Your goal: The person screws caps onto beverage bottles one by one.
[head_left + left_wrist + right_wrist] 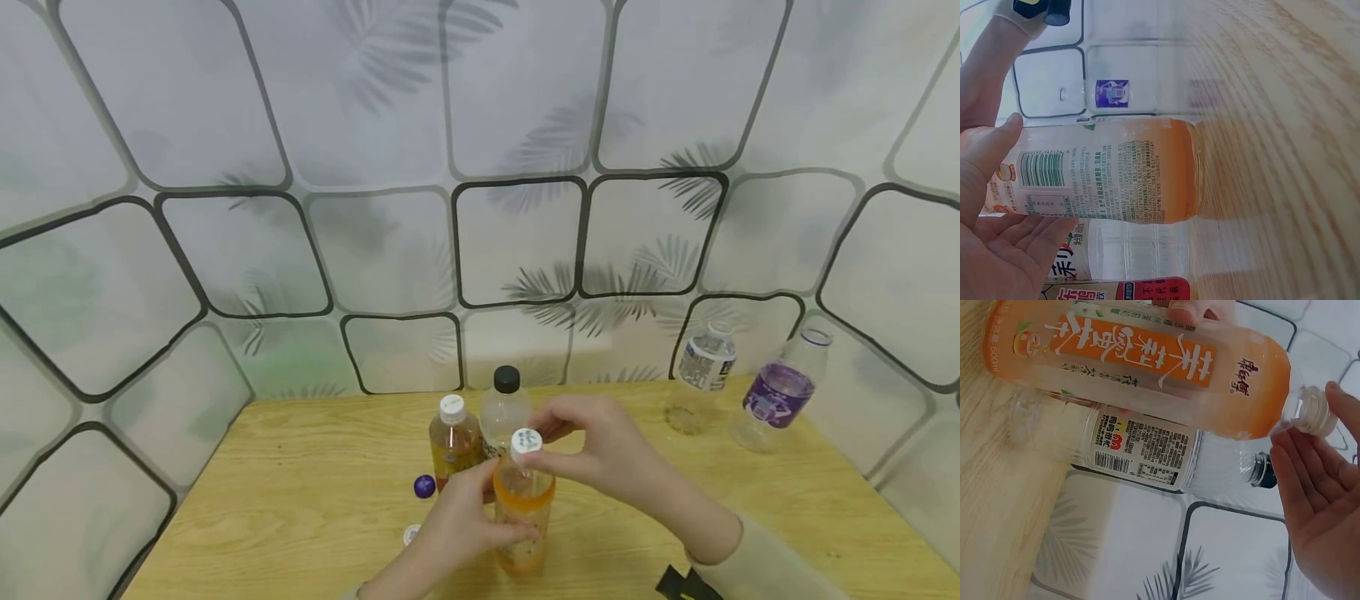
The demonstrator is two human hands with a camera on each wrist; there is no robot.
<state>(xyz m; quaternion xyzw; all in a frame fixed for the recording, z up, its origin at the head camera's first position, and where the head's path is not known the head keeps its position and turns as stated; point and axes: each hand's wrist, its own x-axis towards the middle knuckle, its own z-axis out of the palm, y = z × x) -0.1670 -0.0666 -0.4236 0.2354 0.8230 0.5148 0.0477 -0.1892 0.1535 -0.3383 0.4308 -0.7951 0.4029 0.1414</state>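
Note:
My left hand (pixel 465 521) is wrapped round the body of an orange-labelled drink bottle (pixel 523 508), which stands upright on the wooden table. At its top, the thumb and fingers of my right hand (pixel 611 450) pinch the white bottle cap (pixel 527 442). In the right wrist view the cap (pixel 1316 412) sits on the neck, thumb on one side and fingers on the other. The left wrist view shows the back label (pixel 1063 169) with a barcode. Close behind stand a clear bottle with a black cap (pixel 507 380) and an amber drink bottle with a white cap (pixel 452 408).
A loose purple cap (pixel 424 486) and a loose white cap (pixel 411 534) lie on the table (pixel 300 500) left of the bottles. Two uncapped clear bottles, one white-labelled (pixel 705 367) and one purple-labelled (pixel 780 392), stand at the back right. A patterned wall (pixel 517 242) borders the table.

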